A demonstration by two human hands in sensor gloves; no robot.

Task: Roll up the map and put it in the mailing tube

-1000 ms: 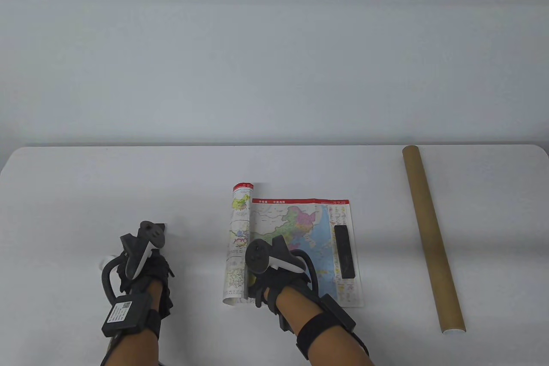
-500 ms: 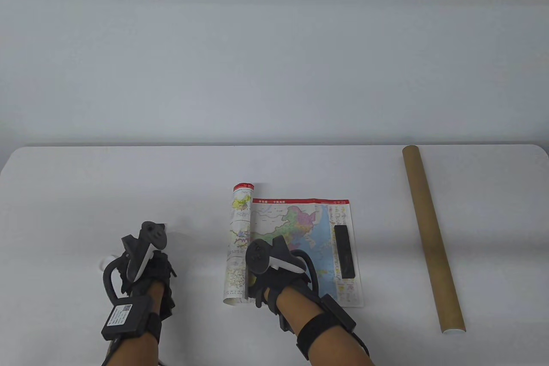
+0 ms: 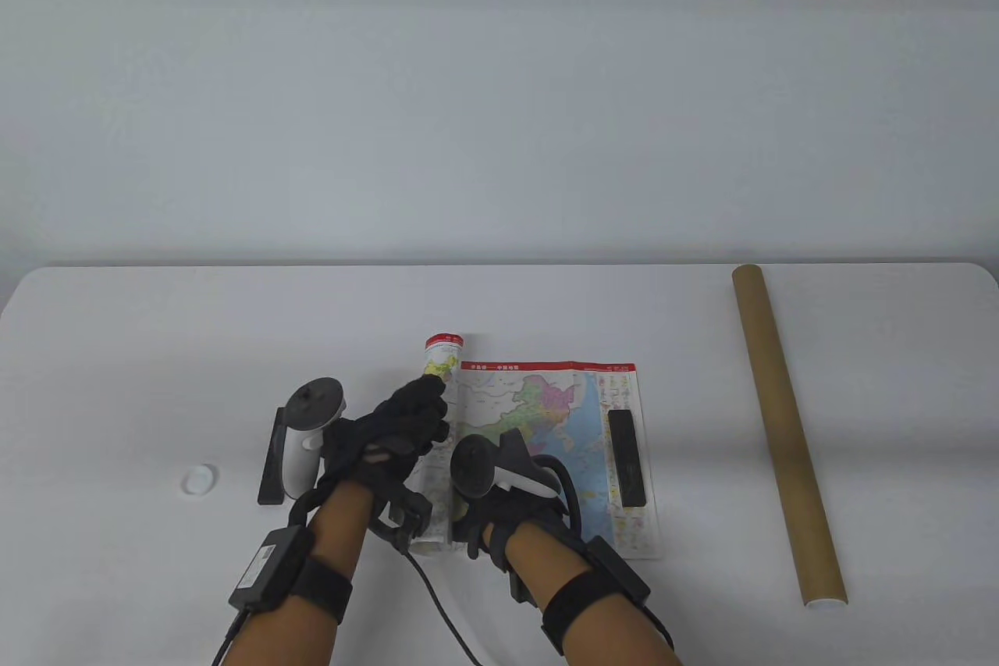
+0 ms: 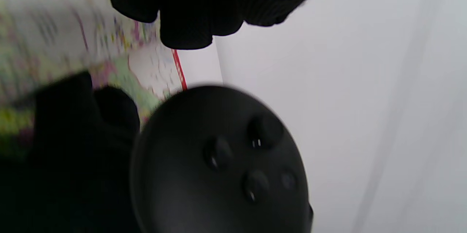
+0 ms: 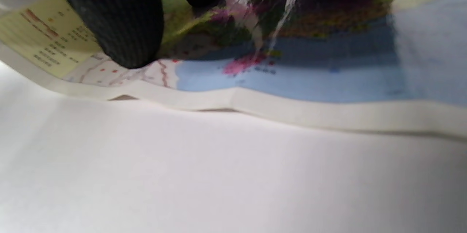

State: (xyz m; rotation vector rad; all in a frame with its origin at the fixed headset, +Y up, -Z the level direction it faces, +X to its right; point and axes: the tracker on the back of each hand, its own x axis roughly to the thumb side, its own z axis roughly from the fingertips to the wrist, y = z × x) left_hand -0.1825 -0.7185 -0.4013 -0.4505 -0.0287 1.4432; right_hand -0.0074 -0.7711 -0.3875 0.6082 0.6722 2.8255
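The colourful map (image 3: 546,416) lies on the white table (image 3: 156,322), its left part wound into a roll (image 3: 442,352). My left hand (image 3: 410,416) rests on the roll, fingers stretched over it; in the left wrist view the fingertips (image 4: 186,25) hang over blurred map print (image 4: 54,43). My right hand (image 3: 480,514) presses the flat map beside the roll near its front edge; its fingertips (image 5: 120,25) touch the sheet (image 5: 292,76). The brown mailing tube (image 3: 784,432) lies at the right, apart from both hands.
A black bar (image 3: 627,457) lies on the map's right side. A second black bar (image 3: 271,463) lies on the table left of my left hand, with a small white cap (image 3: 198,479) further left. A black tracker (image 4: 219,160) fills the left wrist view.
My left hand moved right from the table onto the map roll, uncovering the second black bar and the white cap. The right hand, map and tube stayed put.
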